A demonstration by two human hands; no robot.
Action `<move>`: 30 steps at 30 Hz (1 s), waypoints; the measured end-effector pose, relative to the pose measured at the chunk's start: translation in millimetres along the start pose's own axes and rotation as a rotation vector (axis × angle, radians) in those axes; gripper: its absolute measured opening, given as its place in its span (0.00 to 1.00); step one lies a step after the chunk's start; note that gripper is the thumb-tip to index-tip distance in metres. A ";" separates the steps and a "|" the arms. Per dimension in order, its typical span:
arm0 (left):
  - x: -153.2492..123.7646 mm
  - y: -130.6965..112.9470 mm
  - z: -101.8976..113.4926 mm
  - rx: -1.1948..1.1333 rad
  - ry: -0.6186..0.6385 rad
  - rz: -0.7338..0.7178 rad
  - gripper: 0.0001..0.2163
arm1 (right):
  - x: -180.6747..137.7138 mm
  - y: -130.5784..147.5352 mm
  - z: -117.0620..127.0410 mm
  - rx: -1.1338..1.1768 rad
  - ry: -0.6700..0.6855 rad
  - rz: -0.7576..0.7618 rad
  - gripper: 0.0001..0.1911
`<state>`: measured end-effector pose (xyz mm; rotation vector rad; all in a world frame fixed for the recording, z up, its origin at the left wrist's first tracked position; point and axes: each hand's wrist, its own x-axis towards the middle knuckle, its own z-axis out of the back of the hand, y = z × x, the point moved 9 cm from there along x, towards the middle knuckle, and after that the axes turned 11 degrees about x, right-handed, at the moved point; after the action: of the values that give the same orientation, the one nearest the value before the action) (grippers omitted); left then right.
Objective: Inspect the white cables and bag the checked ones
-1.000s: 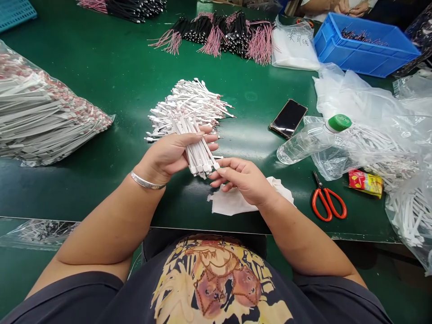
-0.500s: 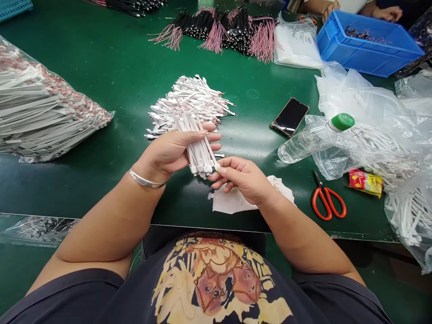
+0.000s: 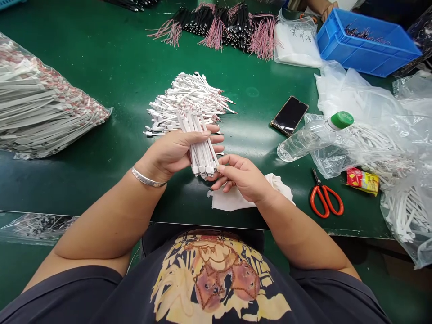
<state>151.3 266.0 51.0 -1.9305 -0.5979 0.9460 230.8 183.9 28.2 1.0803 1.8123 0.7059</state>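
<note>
Bundle of flat white cables with white block-shaped connectors [image 3: 201,153], held above a green tabletop [image 3: 84,189]; its far ends overlap a loose pile of similar white cables [image 3: 189,92], and the boundary between the two is hard to trace. The left hand [image 3: 173,150] covers part of the bundle's middle. The right hand [image 3: 245,177] and wrist hide part of a crumpled white cloth [image 3: 232,200]. A clear plastic bag of white cables with reddish ends [image 3: 43,99] is cut off at the left edge, and a light-blue basket [image 3: 8,3] shows only as a sliver. A co-worker's hand [image 3: 329,9] is partly concealed by a rectangular blue plastic crate [image 3: 357,56].

Compared with half a second earlier, only one of the co-worker's two hands remains visible and less of the basket appears; the bundle's position is nearly unchanged.

Left hand: half open, gripping the bundle, thumb across the top, fingers extended beneath. Right hand: thumb and index finger pinching the connector end of the outermost cable [image 3: 213,153], other fingers loosely curled.
</note>
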 end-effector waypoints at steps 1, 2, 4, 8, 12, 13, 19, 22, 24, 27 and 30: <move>-0.3 -0.4 -0.2 0.000 0.002 -0.004 0.11 | 0.2 -0.2 0.1 0.001 -0.004 0.002 0.07; -0.7 -0.9 -0.6 0.000 0.004 -0.006 0.11 | 0.5 -0.4 0.3 0.001 -0.010 0.003 0.08; -1.8 -1.1 -1.5 -0.002 0.011 -0.001 0.11 | 1.0 -0.4 0.9 0.003 -0.021 0.011 0.09; -2.7 -1.6 -0.9 -0.008 0.007 0.015 0.11 | 2.0 0.3 1.3 0.036 -0.021 0.025 0.15; -0.1 -3.8 4.5 -0.026 -0.021 0.003 0.12 | 1.6 -0.5 3.0 0.067 -0.034 -0.007 0.13; 0.8 -4.2 5.8 -0.033 -0.024 -0.002 0.12 | 1.1 -0.3 2.9 0.063 -0.033 -0.014 0.11; 3.7 -4.5 10.4 -0.044 -0.037 -0.009 0.12 | -1.9 2.5 -0.1 0.067 0.005 -0.012 0.08; 3.1 -4.7 11.1 -0.033 -0.046 -0.003 0.12 | -1.9 2.1 1.0 0.062 -0.003 -0.010 0.08; 2.6 -5.4 11.2 -0.026 -0.046 -0.003 0.13 | -1.6 3.0 1.6 0.047 -0.008 0.007 0.08; 2.0 -6.7 11.1 -0.016 -0.042 -0.010 0.13 | -1.6 4.6 1.7 0.025 -0.011 0.030 0.08; 1.4 -7.4 10.7 -0.010 -0.044 -0.012 0.13 | -2.0 5.2 2.1 0.009 -0.020 0.035 0.09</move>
<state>143.2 276.0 53.4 -1.9175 -0.6403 0.9817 235.2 184.6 32.2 1.1238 1.7851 0.7057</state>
